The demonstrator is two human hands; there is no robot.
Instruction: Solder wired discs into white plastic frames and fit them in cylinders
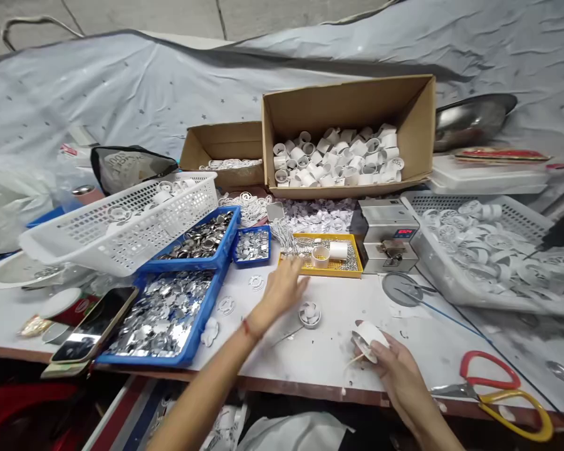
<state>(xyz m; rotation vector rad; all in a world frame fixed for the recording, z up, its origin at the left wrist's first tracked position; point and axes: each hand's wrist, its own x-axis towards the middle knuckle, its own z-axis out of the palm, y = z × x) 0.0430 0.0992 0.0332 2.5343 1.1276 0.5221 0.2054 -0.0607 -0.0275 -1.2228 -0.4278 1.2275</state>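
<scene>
My left hand [284,288] reaches over the near left edge of a yellow tray [331,273], thumb apart from the fingers. Nothing shows in its grip. In the tray lie small metal pieces, white leads and two white plastic cylinders [320,255]. At the table's front edge, my right hand [399,366] grips a short white plastic cylinder [372,333] with a shiny metal face tilted toward the left. A thin pale strand hangs below it. Between my hands a small round white fan [309,314] lies on the table, with a thin lead beside it.
Blue trays [188,357] of metal pieces and a white basket [122,241] stand left. A cardboard box [348,88] of white cylinders is behind. Right are a grey machine [389,219], a white bin [479,297] and scissors [491,385]. A phone [94,326] lies left.
</scene>
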